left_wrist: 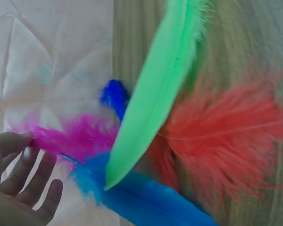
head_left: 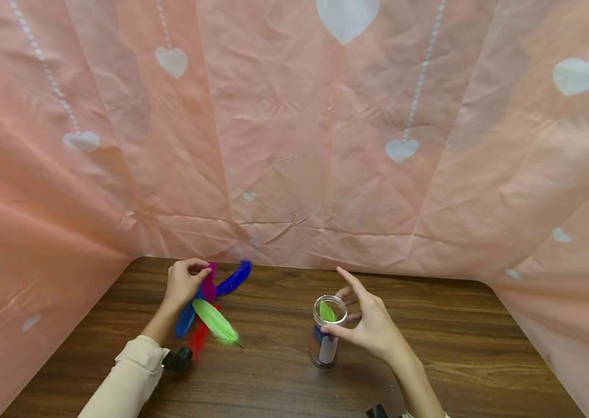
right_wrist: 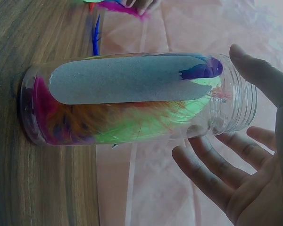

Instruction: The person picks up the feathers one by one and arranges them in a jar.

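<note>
1 pale, round-ended label [right_wrist: 118, 84] runs along the jar [right_wrist: 243, 106] of feathers [right_wrist: 153, 123].

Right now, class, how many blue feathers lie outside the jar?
2: a dark blue feather near the back edge of the table, and a lighter blue feather partly under the green feather. Others could be hidden in the overlap.

Feathers [right_wrist: 132, 122] in jar [right_wrist: 238, 103]; right hand [right_wrist: 257, 186] perhaps touching it.
</note>
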